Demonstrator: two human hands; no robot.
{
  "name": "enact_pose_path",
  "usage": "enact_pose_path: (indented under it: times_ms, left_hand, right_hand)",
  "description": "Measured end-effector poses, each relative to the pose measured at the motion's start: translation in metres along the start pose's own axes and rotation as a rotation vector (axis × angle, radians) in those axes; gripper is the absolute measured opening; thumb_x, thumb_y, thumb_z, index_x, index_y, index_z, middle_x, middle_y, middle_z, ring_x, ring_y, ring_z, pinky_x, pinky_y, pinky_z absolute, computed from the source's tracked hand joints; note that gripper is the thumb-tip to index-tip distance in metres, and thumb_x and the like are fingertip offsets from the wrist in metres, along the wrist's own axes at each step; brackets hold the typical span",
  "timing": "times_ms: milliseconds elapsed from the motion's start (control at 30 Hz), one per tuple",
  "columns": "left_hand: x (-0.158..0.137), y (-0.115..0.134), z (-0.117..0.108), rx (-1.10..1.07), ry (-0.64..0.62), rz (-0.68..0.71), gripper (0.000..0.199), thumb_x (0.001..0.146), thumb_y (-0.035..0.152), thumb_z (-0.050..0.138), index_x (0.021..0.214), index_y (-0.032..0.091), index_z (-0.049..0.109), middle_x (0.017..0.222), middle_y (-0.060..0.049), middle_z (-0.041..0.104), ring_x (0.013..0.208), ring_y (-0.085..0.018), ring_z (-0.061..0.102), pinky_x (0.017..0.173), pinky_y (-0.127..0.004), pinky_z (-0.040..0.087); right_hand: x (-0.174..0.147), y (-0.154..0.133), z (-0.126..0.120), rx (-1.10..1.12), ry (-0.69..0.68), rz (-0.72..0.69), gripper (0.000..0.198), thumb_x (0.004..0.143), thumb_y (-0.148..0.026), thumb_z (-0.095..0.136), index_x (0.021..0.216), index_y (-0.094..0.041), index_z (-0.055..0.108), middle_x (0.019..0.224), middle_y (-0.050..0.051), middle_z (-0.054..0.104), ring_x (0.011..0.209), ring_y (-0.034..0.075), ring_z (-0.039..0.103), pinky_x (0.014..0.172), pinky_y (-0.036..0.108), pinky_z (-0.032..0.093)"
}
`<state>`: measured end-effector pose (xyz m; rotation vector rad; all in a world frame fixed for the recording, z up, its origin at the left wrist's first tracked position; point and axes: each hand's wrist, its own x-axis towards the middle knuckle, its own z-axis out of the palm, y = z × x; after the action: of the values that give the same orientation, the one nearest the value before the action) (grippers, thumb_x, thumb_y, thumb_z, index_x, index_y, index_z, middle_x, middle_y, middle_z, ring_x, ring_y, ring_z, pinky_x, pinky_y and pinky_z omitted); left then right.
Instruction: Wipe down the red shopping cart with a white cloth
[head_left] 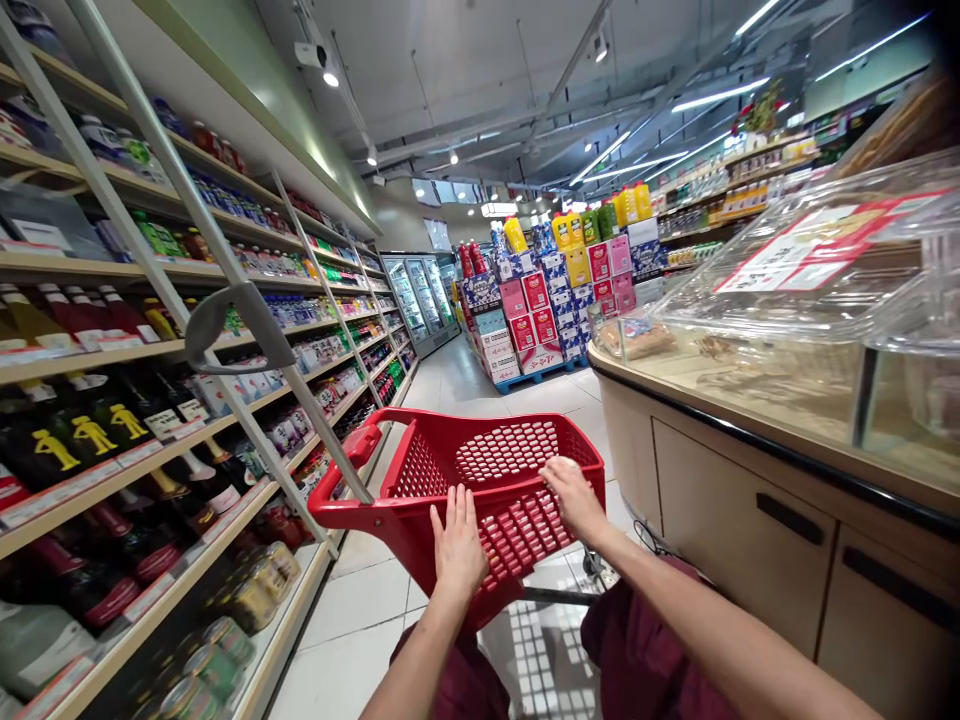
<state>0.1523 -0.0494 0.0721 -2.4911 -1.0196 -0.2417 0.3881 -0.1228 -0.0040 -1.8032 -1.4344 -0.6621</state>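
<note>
plainly, the red cart (491,493) sits on the pale tiled floor (341,625), between the shelves (154,268) of bottles on the left and the wooden counter (634,455) on the right. the left hand (459,548) lies against the cart's near side, fingers straight and unclosed. the right hand (576,503) is at the near rim, fingers bent; whether they grip, i can't tell. stacked boxes (534,325) stand beyond.
</note>
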Motion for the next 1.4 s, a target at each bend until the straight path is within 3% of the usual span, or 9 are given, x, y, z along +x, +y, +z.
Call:
enact_pose_path:
  times_ms: [100, 233, 433, 600, 800, 933, 1167, 1233, 1400]
  left_hand:
    - [-0.002, -0.002, 0.001, 0.029, 0.02, 0.027, 0.073, 0.064, 0.019, 0.04, 0.134, 0.008, 0.023, 0.143, -0.009, 0.018, 0.132, -0.024, 0.006, 0.104, -0.05, 0.012]
    - [-0.003, 0.0, 0.0, 0.012, 0.018, 0.015, 0.072, 0.065, 0.018, 0.04, 0.134, 0.008, 0.023, 0.143, -0.01, 0.018, 0.132, -0.024, 0.008, 0.104, -0.05, 0.011]
    - [-0.003, -0.019, -0.005, 0.011, 0.021, 0.014, 0.068, 0.067, 0.02, 0.04, 0.133, 0.009, 0.026, 0.142, -0.009, 0.022, 0.132, -0.024, 0.01, 0.105, -0.05, 0.007]
    - [-0.01, -0.031, -0.007, 0.03, 0.04, -0.039, 0.066, 0.068, 0.016, 0.038, 0.133, 0.008, 0.026, 0.141, -0.01, 0.023, 0.132, -0.023, 0.012, 0.106, -0.05, 0.005]
    - [-0.015, -0.04, -0.01, 0.003, 0.045, -0.019, 0.066, 0.068, 0.017, 0.038, 0.133, 0.01, 0.027, 0.141, -0.009, 0.025, 0.131, -0.023, 0.012, 0.106, -0.05, 0.002]
    - [-0.022, -0.049, -0.01, 0.034, 0.069, -0.101, 0.07, 0.064, 0.013, 0.039, 0.133, 0.009, 0.025, 0.142, -0.009, 0.023, 0.132, -0.024, 0.008, 0.105, -0.051, 0.004]
    - [-0.028, -0.063, -0.014, 0.035, 0.075, -0.056, 0.067, 0.066, 0.014, 0.037, 0.133, 0.008, 0.026, 0.141, -0.009, 0.023, 0.132, -0.023, 0.011, 0.105, -0.05, 0.005]
    - [-0.029, -0.072, -0.016, 0.038, 0.104, -0.103, 0.067, 0.066, 0.013, 0.037, 0.132, 0.008, 0.027, 0.141, -0.01, 0.023, 0.132, -0.022, 0.012, 0.105, -0.05, 0.004]
    - [-0.032, -0.081, -0.015, 0.03, 0.117, -0.119, 0.07, 0.063, 0.012, 0.038, 0.132, 0.008, 0.028, 0.141, -0.01, 0.023, 0.132, -0.022, 0.011, 0.105, -0.051, 0.004]
  right_hand:
    - [0.003, 0.0, -0.001, 0.025, -0.014, -0.025, 0.047, 0.073, -0.002, 0.034, 0.108, -0.021, 0.057, 0.117, 0.005, 0.055, 0.116, 0.017, 0.041, 0.098, 0.038, 0.032]
    - [0.005, -0.001, -0.002, -0.016, 0.054, 0.109, 0.044, 0.073, -0.001, 0.031, 0.106, -0.011, 0.058, 0.113, 0.016, 0.055, 0.113, 0.024, 0.043, 0.094, 0.048, 0.033]
    - [0.009, -0.03, 0.004, 0.061, -0.011, -0.07, 0.051, 0.07, 0.001, 0.034, 0.108, -0.022, 0.057, 0.117, 0.003, 0.055, 0.115, 0.016, 0.042, 0.098, 0.037, 0.033]
    - [0.01, -0.02, -0.005, 0.043, 0.035, 0.093, 0.049, 0.069, 0.001, 0.032, 0.107, -0.015, 0.058, 0.111, 0.012, 0.057, 0.112, 0.022, 0.043, 0.095, 0.046, 0.032]
    - [0.015, -0.06, 0.01, 0.106, -0.054, -0.079, 0.052, 0.068, 0.001, 0.034, 0.108, -0.022, 0.058, 0.116, 0.005, 0.056, 0.112, 0.016, 0.044, 0.097, 0.037, 0.034]
    - [0.015, -0.051, 0.002, 0.073, 0.008, 0.066, 0.048, 0.069, 0.002, 0.03, 0.105, -0.014, 0.059, 0.112, 0.013, 0.056, 0.111, 0.022, 0.044, 0.094, 0.047, 0.034]
    - [0.029, -0.123, 0.027, 0.151, -0.035, -0.104, 0.057, 0.065, 0.005, 0.034, 0.112, -0.02, 0.055, 0.119, 0.005, 0.053, 0.115, 0.017, 0.042, 0.098, 0.038, 0.034]
    - [0.027, -0.121, 0.027, 0.178, -0.039, -0.132, 0.058, 0.065, 0.006, 0.033, 0.113, -0.019, 0.054, 0.12, 0.006, 0.053, 0.116, 0.017, 0.041, 0.098, 0.039, 0.033]
    - [0.022, -0.101, 0.019, 0.172, 0.018, 0.028, 0.051, 0.069, 0.004, 0.031, 0.11, -0.013, 0.056, 0.116, 0.014, 0.054, 0.116, 0.022, 0.04, 0.097, 0.047, 0.032]
